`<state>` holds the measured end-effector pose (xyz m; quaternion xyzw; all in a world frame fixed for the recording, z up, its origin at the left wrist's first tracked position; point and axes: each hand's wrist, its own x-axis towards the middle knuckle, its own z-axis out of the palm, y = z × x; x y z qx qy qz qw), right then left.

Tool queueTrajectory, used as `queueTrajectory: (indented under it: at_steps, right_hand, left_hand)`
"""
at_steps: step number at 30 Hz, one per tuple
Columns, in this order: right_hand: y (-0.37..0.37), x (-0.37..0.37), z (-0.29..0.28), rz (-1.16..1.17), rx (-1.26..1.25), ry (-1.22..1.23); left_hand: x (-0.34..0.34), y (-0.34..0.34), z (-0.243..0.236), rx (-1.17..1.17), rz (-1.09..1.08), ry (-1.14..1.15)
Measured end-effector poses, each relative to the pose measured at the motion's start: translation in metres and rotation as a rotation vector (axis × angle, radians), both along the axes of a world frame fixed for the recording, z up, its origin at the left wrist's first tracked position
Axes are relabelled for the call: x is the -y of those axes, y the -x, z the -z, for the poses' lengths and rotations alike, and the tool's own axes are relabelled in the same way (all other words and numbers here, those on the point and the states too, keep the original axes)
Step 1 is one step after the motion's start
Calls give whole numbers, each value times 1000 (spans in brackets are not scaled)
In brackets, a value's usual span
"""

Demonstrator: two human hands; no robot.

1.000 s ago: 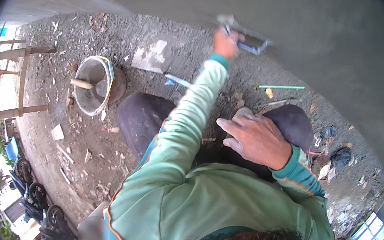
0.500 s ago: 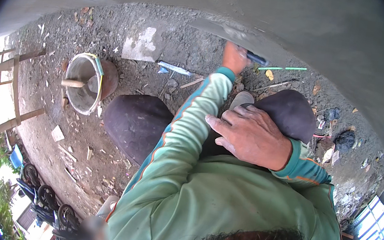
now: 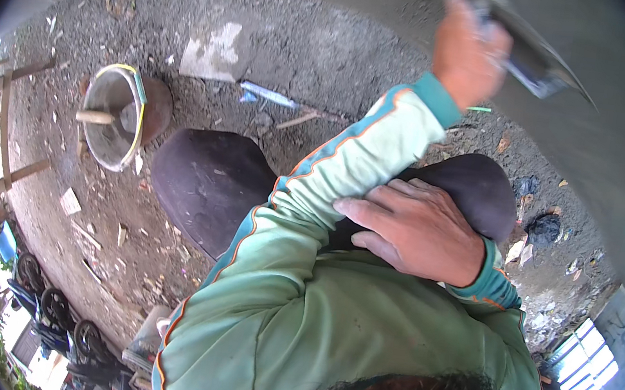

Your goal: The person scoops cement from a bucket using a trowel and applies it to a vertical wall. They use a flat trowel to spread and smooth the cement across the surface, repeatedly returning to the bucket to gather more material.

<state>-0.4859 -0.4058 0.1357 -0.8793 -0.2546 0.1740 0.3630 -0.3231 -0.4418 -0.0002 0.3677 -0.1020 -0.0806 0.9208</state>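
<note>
My left hand [image 3: 469, 54] is closed round the handle of a plastering trowel [image 3: 539, 45], its fingers smeared by motion. The trowel's long metal blade lies along the grey plastered wall [image 3: 603, 146], at the far right of centre; whether its whole face touches, I cannot tell. Closer to my body, my right hand [image 3: 426, 230] rests back up between my knees, beside my left sleeve. Its pale, dusty fingers stretch out to the left and hold nothing.
A bucket [image 3: 143, 106] with a wooden handle sticking over its rim stands on the rubble-strewn ground at left. A flat board [image 3: 211, 63] with a pale patch lies near the wall's foot. Wooden framing [image 3: 2, 123] and parked motorcycles [image 3: 57, 307] are farther left.
My left hand has swept the trowel up and to the right along the wall, and the blade has turned to slant downward right. My right hand stays put. The view has shifted slightly.
</note>
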Motion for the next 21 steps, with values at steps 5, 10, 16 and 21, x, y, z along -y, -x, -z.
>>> queueTrajectory:
  at_steps: [5, 10, 16, 21]
  right_hand:
    - [1, 6, -5, -84, -83, 29]
    - [2, 3, -1, 4, -34, 127]
    - [5, 9, 1, 33, -39, 156]
    - [3, 10, -2, 25, -39, 164]
  left_hand:
    - [-2, 44, 6, 333, -239, -465]
    - [0, 63, 198, -37, -17, -677]
    - [3, 33, 200, -451, 192, -509]
    - [-13, 9, 106, -502, 331, -478]
